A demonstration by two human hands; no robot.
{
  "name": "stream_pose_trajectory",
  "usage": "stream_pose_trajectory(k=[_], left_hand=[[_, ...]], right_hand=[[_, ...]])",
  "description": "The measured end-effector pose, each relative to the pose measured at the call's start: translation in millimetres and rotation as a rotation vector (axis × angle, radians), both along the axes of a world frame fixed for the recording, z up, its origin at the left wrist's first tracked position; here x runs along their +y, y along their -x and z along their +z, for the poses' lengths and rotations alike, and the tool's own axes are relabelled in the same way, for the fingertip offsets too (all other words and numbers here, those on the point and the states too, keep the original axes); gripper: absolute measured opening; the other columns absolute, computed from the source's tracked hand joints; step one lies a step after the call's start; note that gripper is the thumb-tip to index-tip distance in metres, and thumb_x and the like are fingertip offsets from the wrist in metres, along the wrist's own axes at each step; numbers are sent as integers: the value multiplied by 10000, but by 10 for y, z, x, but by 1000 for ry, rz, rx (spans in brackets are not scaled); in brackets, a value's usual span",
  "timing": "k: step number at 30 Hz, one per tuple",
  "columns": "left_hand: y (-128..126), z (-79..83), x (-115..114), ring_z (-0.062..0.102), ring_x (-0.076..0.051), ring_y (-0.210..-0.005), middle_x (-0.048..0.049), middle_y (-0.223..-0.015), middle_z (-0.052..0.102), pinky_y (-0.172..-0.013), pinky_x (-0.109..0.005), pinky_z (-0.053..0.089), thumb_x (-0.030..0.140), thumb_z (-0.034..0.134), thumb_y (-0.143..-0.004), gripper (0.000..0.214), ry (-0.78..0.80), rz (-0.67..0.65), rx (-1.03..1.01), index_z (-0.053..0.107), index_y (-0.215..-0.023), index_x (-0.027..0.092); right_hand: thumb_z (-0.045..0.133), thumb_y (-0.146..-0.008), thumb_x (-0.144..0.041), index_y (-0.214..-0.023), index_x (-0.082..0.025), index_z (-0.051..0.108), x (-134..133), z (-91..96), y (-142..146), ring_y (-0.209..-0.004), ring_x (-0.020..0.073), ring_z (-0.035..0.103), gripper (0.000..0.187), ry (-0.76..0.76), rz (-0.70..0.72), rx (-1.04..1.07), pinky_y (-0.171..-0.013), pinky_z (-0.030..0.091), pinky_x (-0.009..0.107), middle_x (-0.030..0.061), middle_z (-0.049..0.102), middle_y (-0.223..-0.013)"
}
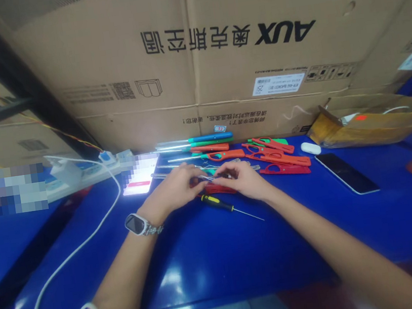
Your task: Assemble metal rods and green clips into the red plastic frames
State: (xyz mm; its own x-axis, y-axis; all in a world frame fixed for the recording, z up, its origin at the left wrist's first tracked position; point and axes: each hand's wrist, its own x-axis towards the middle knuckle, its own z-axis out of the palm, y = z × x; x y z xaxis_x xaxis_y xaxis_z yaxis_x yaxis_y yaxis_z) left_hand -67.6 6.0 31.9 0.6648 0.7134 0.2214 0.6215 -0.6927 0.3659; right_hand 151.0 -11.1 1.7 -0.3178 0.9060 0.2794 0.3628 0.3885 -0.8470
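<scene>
Ten fingers, one tangle of fine wire

Right in the middle, the right hand (243, 177) has its thumb and index finger bent together, apparently pinching some thin pale wires (206, 178). Facing it, the left hand (183, 186) curls its fingers in on the same spot, but whether they grip or merely steady, I can't tell. Just beneath, at six o'clock, sits a red casing (220, 188), partly hidden by the fingers.

Here's the danger: strands this fine could slip, bend or pull loose if the two hands tug unevenly. And at five o'clock, the black-and-yellow screwdriver (216, 202) lies so close that a dropped wrist might send it rolling.

Out to twelve, an orange long-nosed lighter (229, 155) and a blue-handled rod (213, 137). Between two and three, red and orange casings (285, 161) overlap; a stray knuckle could scatter them, or small parts might vanish underneath.

Further out at three, a dark-screened phone (346, 173); at nine, a lit screen (142, 176). Beyond, towards eight, the white cable (99, 226) loops by the left forearm, and a sudden arm swing could snag it.
</scene>
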Motion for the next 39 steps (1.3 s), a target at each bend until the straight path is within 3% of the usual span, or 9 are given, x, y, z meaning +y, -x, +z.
stream_pose_trajectory(k=[6,10,17,21,29,34,39], left_hand=[[-45,37,-84,586,-258,-857,-70,-844,686,-781,-382,457,331,554,-891,231,40,77,14,718,-991,202],[-41,40,-69,573,-258,-878,-78,-841,696,-838,-409,437,340,395,-976,347,40,65,9,685,-853,195],[-67,10,-53,563,-242,-843,-54,-832,697,-833,-392,424,358,381,-1004,357,9,22,15,651,-824,208],[-71,-31,-33,581,-225,-816,-43,-806,707,-857,-377,416,368,417,-998,339,3,2,-7,686,-863,212],[25,-88,52,586,-228,-840,-45,-874,742,-816,-361,420,324,499,-963,265,9,28,-18,741,-920,227],[21,-93,55,600,-227,-855,-51,-862,731,-824,-361,425,319,506,-959,267,13,39,-18,751,-909,227],[51,-108,72,613,-203,-798,-49,-774,694,-805,-336,438,352,517,-952,282,34,53,12,749,-870,215]], right_hand=[[690,-839,-293,-810,-181,668,-73,41,37,-658,134,552,118,-144,-39,-62,-624,415,258,-1,653,-747],[668,-858,-241,-796,-190,665,-96,52,56,-673,139,572,80,-305,-49,-118,-649,424,262,2,658,-759],[631,-888,-236,-798,-203,666,-81,21,72,-667,160,602,102,-422,-69,-192,-663,444,284,17,689,-752],[650,-869,-222,-808,-197,674,-83,-12,91,-667,151,598,70,-390,-73,-162,-663,451,278,12,679,-753],[674,-847,-223,-920,-183,684,-112,-15,-27,-616,117,566,84,-179,-10,-187,-605,452,254,4,666,-783],[674,-846,-215,-875,-189,688,-138,29,-44,-684,137,607,41,-223,35,-292,-665,448,277,13,712,-803],[724,-819,-218,-932,-209,680,-144,7,-2,-753,163,629,121,-247,-51,-385,-798,410,344,0,729,-822]])
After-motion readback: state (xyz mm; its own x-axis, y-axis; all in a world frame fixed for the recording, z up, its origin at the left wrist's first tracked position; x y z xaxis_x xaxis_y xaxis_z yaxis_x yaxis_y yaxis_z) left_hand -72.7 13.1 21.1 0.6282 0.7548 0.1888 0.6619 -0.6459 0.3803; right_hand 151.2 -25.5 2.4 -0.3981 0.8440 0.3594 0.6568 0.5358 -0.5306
